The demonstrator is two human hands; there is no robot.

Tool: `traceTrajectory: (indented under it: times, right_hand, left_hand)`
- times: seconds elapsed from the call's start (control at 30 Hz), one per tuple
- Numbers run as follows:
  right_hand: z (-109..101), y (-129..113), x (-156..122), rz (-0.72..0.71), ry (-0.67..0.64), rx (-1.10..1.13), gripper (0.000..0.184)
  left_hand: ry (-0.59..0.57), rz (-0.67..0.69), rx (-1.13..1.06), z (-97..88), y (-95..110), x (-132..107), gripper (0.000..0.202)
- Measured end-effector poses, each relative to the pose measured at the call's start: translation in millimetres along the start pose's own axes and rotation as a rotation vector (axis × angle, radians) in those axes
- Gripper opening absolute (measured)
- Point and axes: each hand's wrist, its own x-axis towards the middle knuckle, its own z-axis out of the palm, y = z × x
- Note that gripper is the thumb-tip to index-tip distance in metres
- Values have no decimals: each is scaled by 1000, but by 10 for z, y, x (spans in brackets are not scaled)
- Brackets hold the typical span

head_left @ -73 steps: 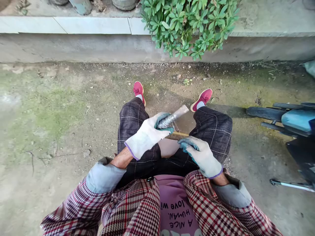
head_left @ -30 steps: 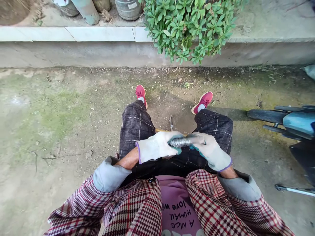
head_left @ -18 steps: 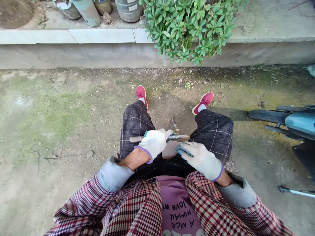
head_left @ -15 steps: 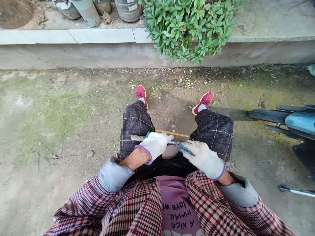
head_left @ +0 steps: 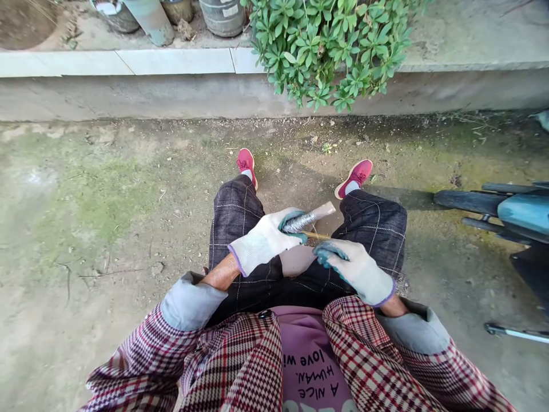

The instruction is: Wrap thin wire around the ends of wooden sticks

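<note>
My left hand (head_left: 278, 232), in a white glove with a blue-green palm, is closed around a pale wooden stick (head_left: 325, 210). Silvery thin wire (head_left: 300, 222) is wound thickly about the stick's middle. The stick's bare end points up and to the right. My right hand (head_left: 354, 266), gloved alike, has its fingers pinched together just below and to the right. A fine strand of wire runs down from the winding towards these fingertips. A thin yellow rod (head_left: 316, 235) lies behind the hands, between my knees; its left part is hidden.
A low concrete ledge (head_left: 171, 97) crosses ahead, with a leafy green bush (head_left: 330, 51) hanging over it and several pots (head_left: 223, 16) on top. At the right stands part of a blue two-wheeled vehicle (head_left: 521, 214). Dirt ground (head_left: 107, 189) surrounds my red shoes (head_left: 246, 163).
The stick has swung round in my left hand: its bare end pointed left and now points up right. My left hand has turned with it. My right hand has shifted slightly.
</note>
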Motion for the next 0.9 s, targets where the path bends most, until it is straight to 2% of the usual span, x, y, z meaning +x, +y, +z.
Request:
traceTrajectory:
  times: [0.1, 0.2, 0.27, 0.37, 0.43, 0.53, 0.6, 0.67, 0.77, 0.83, 0.9]
  right_hand:
    - [34, -137, -6, -117, -15, -128, 25]
    - [-128, -248, 160, -206, -41, -212, 22]
    - [-272, -246, 356, -171, -46, -219, 18]
    - [-357, -109, 648, -24, -24, -94, 17]
    - [-272, 40, 771, 32, -33, 97, 22]
    - [2, 244, 829, 144, 10, 295, 26]
    - [185, 302, 825, 167, -8, 319, 26]
    - [294, 273, 827, 113, -39, 228, 23]
    - [260, 108, 883, -21, -115, 34, 18]
    - [128, -9, 982, -82, -177, -59, 19]
    - [-36, -65, 1137, -105, -178, -116, 20]
  left_hand:
    - [29, -47, 208, 13, -119, 53, 34]
    - [-31, -49, 489, 96, -168, 46, 31]
    - [-124, 5, 547, 127, -156, 27, 30]
    - [-207, 123, 428, 87, -136, 9, 28]
    - [-147, 155, 291, 20, -156, 13, 29]
    - [42, 99, 140, -79, -250, 58, 32]
    - [143, 36, 79, -121, -332, 110, 36]
    - [201, -21, 69, -141, -403, 163, 39]
    - [200, -122, 252, -133, -466, 210, 37]
    - [147, -176, 448, -108, -476, 216, 33]
    - [64, -177, 558, -83, -467, 210, 30]
